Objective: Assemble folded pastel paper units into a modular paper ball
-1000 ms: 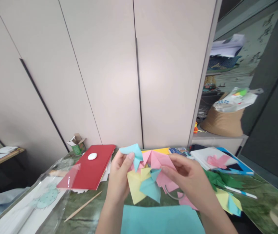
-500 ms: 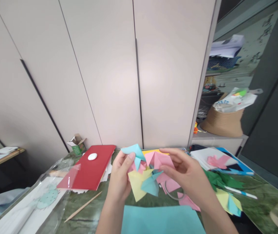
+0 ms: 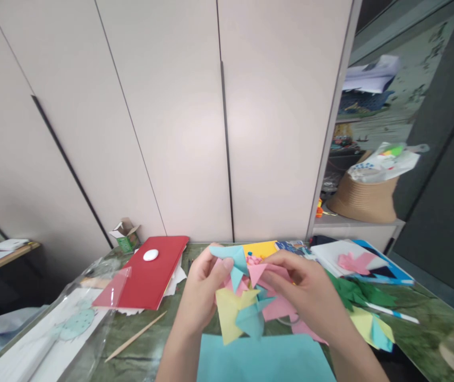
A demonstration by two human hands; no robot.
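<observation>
Between my two hands is a folded paper piece of blue, pink and yellow, an origami model [image 3: 246, 305] with pointed flaps. My left hand [image 3: 205, 284] is closed on its left side, the thumb pressing a blue flap. My right hand [image 3: 300, 276] pinches a pink flap on the right between thumb and fingers. The model is held above the table, over the far edge of a blue paper sheet [image 3: 266, 358]. Behind the right hand, a grey ring [image 3: 288, 320] and some pink paper are partly hidden.
Left of my hands lie a red folder [image 3: 147, 276] with a white disc [image 3: 151, 255], a pointed wooden stick [image 3: 135, 337] and a clear plastic sleeve [image 3: 99, 329]. On the right are green paper [image 3: 360, 292], a pen [image 3: 394, 314] and a yellow-blue paper piece [image 3: 372, 328]. A cabinet [image 3: 171, 132] stands behind.
Both hands and the model have shifted slightly to the right. The model sits a little lower, and the right fingers have closed in on a pink flap, bending its tip.
</observation>
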